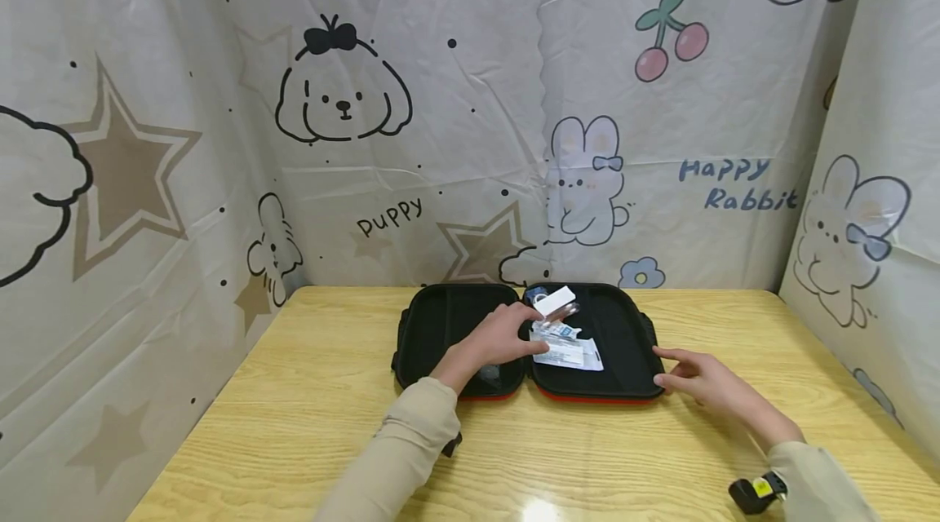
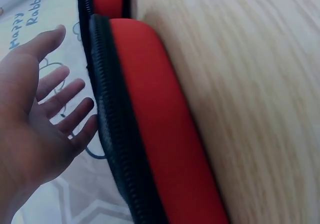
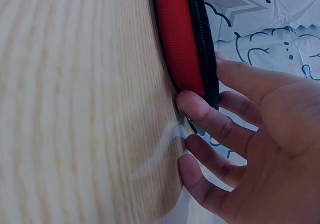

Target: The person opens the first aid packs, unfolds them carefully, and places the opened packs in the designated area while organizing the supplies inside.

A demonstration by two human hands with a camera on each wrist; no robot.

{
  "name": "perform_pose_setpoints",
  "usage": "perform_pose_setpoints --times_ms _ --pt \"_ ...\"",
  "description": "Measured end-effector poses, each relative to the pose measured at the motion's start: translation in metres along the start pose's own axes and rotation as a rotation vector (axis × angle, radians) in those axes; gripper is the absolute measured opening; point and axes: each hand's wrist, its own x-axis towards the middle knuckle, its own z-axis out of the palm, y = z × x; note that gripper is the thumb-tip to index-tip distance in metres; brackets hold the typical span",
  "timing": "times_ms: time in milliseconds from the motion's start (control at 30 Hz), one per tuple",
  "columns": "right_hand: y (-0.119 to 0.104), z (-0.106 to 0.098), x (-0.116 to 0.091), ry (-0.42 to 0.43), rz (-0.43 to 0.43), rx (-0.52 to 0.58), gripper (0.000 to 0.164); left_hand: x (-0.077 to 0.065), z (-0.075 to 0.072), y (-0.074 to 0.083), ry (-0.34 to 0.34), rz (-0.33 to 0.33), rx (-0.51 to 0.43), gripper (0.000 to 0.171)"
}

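A zippered case with a black lining and red outer shell lies unfolded on the table. My left hand reaches over its middle, thumb and fingers apart, the fingertips close over small items in the right half. These are white-and-clear packets, a white box-like piece and a dark blue roundish item. Nothing shows between the left fingers in the left wrist view. My right hand holds the case's right edge near the front corner, thumb at the zipper rim and a finger against the red side.
The case's left half has a clear patch near its front, partly behind the left forearm. The wooden table extends to a patterned cloth hung behind and at both sides. A black wrist device sits by the right sleeve.
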Motion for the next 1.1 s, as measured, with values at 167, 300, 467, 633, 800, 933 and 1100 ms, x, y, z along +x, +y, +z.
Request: perform_pose_setpoints --times_ms 167,300,467,633,800,933,1100 --pt "-0.002 -0.001 -0.001 -0.005 -0.002 0.008 0.068 0.002 0.006 0.003 -0.022 -0.011 0.117 0.061" --pt "-0.003 -0.001 -0.001 -0.005 0.000 0.010 0.067 0.002 0.007 0.006 -0.037 -0.018 0.213 0.068" --pt "-0.003 -0.001 -0.001 -0.006 0.008 0.009 0.067 0.002 0.008 0.010 -0.040 -0.023 0.321 0.068" --pt "0.000 0.001 0.000 -0.005 0.009 0.017 0.067 0.002 0.007 0.014 -0.059 -0.044 0.334 0.058" --pt "0.001 0.003 0.001 -0.008 0.005 0.024 0.067 0.003 0.005 0.014 -0.069 -0.055 0.330 0.059" --pt "0.000 0.003 0.001 -0.008 0.003 0.021 0.067 0.003 0.002 0.014 -0.049 -0.035 0.334 0.057" --pt "0.000 0.001 0.000 -0.014 -0.002 0.021 0.068 0.000 -0.001 0.014 0.011 -0.005 0.311 0.050"
